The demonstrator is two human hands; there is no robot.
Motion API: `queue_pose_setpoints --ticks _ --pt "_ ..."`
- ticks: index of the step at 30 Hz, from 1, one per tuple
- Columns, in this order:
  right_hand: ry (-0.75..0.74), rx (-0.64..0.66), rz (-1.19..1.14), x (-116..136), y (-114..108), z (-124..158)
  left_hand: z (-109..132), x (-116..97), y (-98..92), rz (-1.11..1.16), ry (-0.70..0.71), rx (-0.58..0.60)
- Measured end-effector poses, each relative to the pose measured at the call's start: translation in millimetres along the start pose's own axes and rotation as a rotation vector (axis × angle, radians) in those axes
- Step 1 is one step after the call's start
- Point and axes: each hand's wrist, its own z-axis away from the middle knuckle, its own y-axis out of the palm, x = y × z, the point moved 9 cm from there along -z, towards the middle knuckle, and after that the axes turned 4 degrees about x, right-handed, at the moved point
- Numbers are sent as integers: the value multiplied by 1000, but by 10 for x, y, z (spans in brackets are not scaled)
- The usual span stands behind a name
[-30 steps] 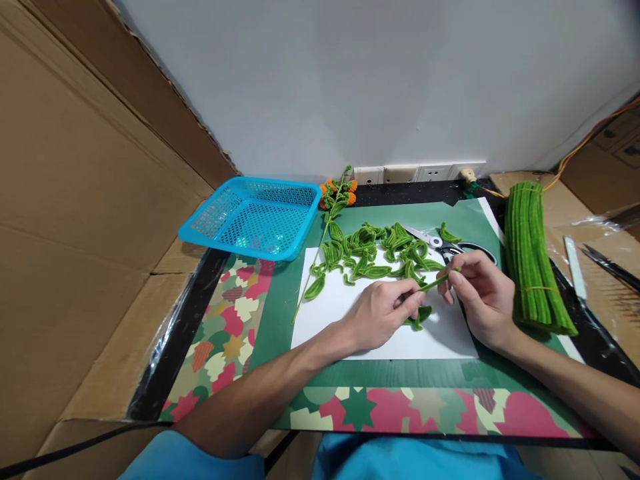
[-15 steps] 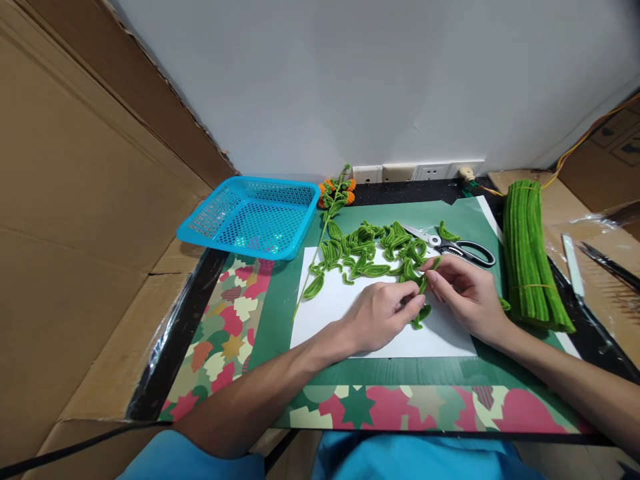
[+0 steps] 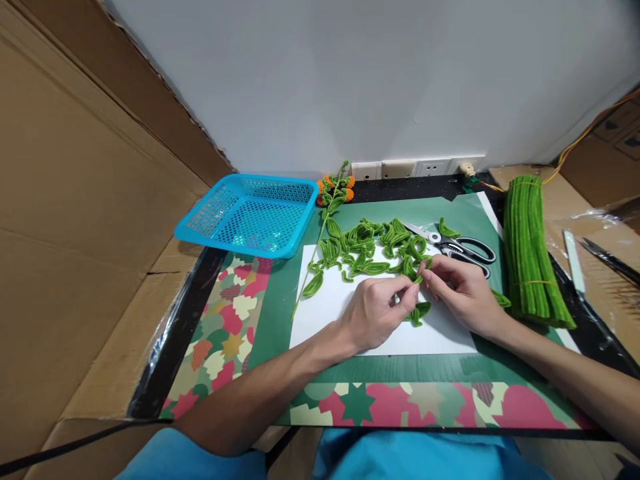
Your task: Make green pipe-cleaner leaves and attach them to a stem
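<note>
Both my hands meet over a white sheet of paper (image 3: 325, 327). My left hand (image 3: 377, 312) pinches one end of a short green pipe cleaner piece (image 3: 421, 275), and my right hand (image 3: 460, 290) pinches it from the other side. Its exact shape is partly hidden by my fingers. Under my hands lies a small green pipe cleaner leaf (image 3: 419, 313). Beyond them spreads a pile of looped green pipe cleaner leaves (image 3: 363, 243). Black-handled scissors (image 3: 463, 247) lie just behind my right hand.
A blue plastic basket (image 3: 295, 245) stands at the back left, beside a pipe cleaner stem with orange flowers (image 3: 327, 217). On the right lies a bundle of green pipe cleaners (image 3: 533, 253), then a white-handled tool (image 3: 573, 260) and dark pliers-like tool (image 3: 613, 260). Sockets (image 3: 433, 167) line the wall.
My fingertips have come closer together, the right hand shifting slightly left with the green piece. The piece now lies lower and flatter between them.
</note>
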Motion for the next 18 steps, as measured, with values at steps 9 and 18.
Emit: queue_pose_setpoints --ticks 9,18 --pt "-15 141 129 12 108 0 1 4 -22 -14 -7 -41" --pt "-160 144 318 175 150 29 5 56 3 -29 -41 -14"
